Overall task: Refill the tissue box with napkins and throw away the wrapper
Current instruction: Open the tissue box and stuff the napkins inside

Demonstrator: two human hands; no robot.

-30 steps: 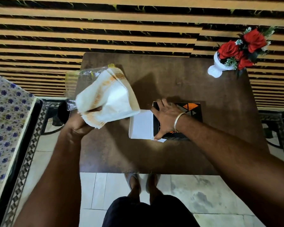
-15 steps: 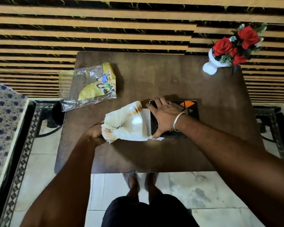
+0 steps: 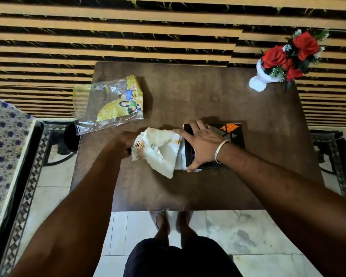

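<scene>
**Soft napkin stack at the mouth of the box – needs a firm pinch**

The left hand (image 3: pixel 126 142) grips the napkins (image 3: pixel 158 150) by their outer edge; fingers are curled tight round that end, tips hidden under the stack. The stack sits on the table (image 3: pixel 198 96), its free end touching the open left side of the tissue box (image 3: pixel 224 140). It sags and fans out, corners drooping twd the near edge, so it's clearly limp, light, w/ no stiffness of its own. I'd guess it buckles if pushed from the far end only. Better to squeeze the whole thickness flat near the leading edge and feed it in low.

The right hand (image 3: pixel 200 144) lies on the box, fingers spread, thumb hooked at the near corner by the flap, index reaching over the napkins. The box looks like light card and would prob. slide w/o that press.

The wrapper (image 3: pixel 110 102) lies flat at the table's far left, partly overhanging, apart from both hands. It's thin crinkly film – easy to scrunch, likely slippery.
</scene>
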